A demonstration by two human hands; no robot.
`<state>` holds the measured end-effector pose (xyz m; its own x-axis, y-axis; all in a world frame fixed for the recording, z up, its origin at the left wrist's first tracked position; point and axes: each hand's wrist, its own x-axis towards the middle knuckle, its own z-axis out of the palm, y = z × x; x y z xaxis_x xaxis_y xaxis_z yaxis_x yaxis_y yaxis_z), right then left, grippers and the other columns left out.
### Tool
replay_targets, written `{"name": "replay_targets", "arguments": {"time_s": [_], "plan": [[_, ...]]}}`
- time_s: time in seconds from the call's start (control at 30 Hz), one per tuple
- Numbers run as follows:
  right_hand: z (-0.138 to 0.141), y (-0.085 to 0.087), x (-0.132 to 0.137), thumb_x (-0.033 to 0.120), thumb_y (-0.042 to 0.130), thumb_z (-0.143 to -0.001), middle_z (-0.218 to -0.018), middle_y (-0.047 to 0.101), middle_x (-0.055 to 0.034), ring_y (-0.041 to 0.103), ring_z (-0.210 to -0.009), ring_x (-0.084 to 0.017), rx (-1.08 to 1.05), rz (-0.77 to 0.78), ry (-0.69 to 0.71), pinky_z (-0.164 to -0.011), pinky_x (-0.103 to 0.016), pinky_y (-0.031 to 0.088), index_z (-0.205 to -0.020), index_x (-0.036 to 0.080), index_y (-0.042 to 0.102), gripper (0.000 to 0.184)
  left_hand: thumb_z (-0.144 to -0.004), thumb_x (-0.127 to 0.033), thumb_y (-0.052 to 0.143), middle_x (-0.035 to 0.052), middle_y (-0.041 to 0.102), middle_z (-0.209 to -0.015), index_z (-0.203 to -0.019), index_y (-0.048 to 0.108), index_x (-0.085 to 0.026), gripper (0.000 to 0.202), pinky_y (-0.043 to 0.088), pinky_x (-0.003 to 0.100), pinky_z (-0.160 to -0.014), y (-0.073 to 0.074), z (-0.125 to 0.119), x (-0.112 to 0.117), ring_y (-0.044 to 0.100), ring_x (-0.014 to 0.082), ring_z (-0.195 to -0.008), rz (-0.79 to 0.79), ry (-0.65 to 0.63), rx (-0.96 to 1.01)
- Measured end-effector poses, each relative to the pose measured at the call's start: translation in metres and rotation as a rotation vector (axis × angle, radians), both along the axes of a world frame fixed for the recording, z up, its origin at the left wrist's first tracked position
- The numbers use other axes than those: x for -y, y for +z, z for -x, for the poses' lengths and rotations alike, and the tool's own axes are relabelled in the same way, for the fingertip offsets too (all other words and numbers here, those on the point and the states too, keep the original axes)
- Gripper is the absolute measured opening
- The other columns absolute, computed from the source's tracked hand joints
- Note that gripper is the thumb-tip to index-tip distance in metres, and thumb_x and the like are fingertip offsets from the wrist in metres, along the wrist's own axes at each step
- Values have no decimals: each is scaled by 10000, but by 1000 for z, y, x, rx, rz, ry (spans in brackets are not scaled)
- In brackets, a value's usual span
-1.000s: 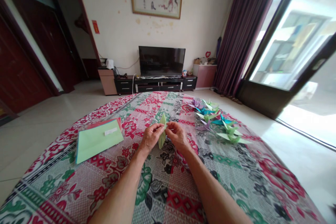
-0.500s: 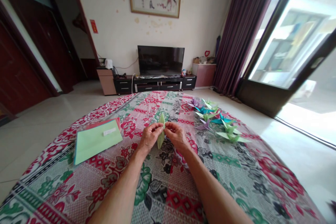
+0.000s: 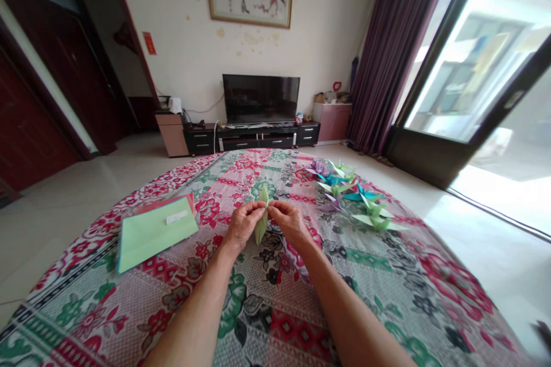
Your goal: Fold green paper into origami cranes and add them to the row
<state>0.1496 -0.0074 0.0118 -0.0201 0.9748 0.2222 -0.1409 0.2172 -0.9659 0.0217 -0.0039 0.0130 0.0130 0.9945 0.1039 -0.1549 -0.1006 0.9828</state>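
A light green folded paper (image 3: 260, 230), long and narrow with pointed ends, is held up above the table between both hands. My left hand (image 3: 243, 223) pinches it from the left near its middle, thumb and fingers together. From the right, my right hand (image 3: 291, 220) grips the same paper with thumb and forefinger, its fingertips almost meeting the left ones. The fingertips hide the middle of the folds.
Several folded paper cranes in green, blue and purple (image 3: 374, 222) lie at the right. At the left rests a stack of coloured paper sheets (image 3: 150, 241) with a white label (image 3: 177, 217) on top. A flowered cloth (image 3: 249, 321) covers the round table.
The view has shifted slightly, so everything sits a little further left. Both hands keep their pinch on the green paper, with hardly any movement of the fingers.
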Motion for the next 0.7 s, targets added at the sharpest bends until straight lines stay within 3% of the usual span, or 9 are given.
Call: {"name": "replay_targets", "arguments": {"time_s": [0.37, 0.53, 0.6, 0.7], "plan": [[-4, 2, 3, 370, 630, -688, -725, 640, 0, 570, -632, -110, -53, 71, 63, -601, -222, 457, -826, 173, 670, 244, -583, -329, 714, 2, 660, -726, -831, 654, -144, 316, 446, 211, -608, 3, 0, 0, 585, 113, -638, 11, -23, 56], [0, 1, 2, 343, 658, -675, -812, 654, -18, 588, -716, -137, -1, -50, 190, -690, -268, 482, -920, 184, 630, 294, -603, -293, 699, -9, 639, -765, -1122, 544, -181, 553, 435, 206, -589, 4, 0, 0, 585, 111, -644, -15, -7, 100], [3, -1, 0, 304, 641, -688, -806, 644, -20, 579, -703, -137, 70, -136, 124, -683, -269, 481, -929, 183, 606, 272, -604, -290, 695, -1, 643, -777, -1197, 499, -182, 634, 432, 208, -583, 5, -1, 1, 586, 113, -643, -17, 7, 97], [5, -3, -1, 209, 561, -729, -765, 609, -20, 547, -665, -132, 319, -280, -129, -638, -254, 458, -901, 178, 595, 178, -609, -301, 700, 17, 656, -800, -1158, 536, -167, 588, 429, 202, -575, 7, 0, 3, 584, 112, -653, -34, -8, 61]]}}
